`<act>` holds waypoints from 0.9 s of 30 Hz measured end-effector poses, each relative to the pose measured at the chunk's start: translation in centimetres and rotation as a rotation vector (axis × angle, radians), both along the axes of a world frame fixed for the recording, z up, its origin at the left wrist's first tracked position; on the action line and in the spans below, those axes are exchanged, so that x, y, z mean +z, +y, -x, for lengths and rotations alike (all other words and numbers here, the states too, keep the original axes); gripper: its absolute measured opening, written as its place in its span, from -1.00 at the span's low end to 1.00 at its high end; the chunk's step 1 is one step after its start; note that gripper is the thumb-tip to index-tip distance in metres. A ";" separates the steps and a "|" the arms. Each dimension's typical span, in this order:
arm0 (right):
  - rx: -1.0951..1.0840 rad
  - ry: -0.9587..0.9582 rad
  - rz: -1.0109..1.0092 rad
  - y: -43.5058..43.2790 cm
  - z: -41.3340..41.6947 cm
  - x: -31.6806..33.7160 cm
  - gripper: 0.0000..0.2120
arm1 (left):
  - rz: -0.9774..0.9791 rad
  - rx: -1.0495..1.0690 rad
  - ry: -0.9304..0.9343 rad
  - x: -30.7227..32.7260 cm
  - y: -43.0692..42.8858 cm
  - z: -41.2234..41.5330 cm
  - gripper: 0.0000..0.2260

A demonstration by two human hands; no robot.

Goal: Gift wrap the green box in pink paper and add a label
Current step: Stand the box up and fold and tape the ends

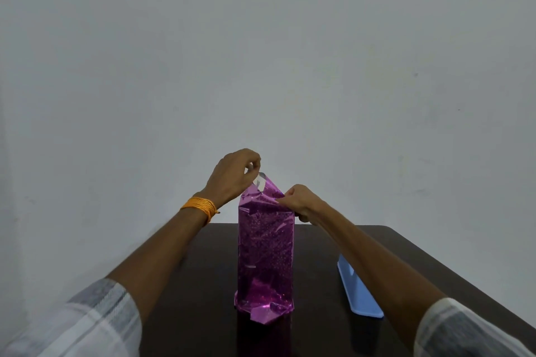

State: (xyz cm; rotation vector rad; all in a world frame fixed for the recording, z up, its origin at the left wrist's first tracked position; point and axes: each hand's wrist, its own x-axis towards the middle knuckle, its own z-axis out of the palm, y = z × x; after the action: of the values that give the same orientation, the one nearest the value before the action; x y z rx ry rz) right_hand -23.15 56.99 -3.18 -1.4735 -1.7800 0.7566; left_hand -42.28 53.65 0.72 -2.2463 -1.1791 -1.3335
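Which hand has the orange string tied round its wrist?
The left hand, pinching the top tip of the pink paper. Its wrist wears the orange string; the wrist of the right hand is bare.

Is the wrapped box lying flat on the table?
No, the box stands on end on the table, left hand and right hand pinching its top paper.

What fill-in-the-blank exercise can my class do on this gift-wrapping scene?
The paper round the upright wrapped box is ____.
The orange band sits on the ____ wrist.
The blue object lies on the table to the box's ____.
The left hand and right hand pinch paper at the box's ____.
Missing: pink; left; right; top.
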 end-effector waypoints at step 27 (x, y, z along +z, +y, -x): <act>-0.040 0.008 0.033 -0.5 0.0 0.1 -0.48 | 0.272 -0.158 -0.623 -2.3 -0.5 2.2 -0.86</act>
State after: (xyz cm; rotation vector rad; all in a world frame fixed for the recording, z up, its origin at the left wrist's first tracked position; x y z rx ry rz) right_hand -23.16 56.44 -3.08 -1.5204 -1.7348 0.7740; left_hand -44.51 53.17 -1.53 -2.1991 -1.4670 -2.1561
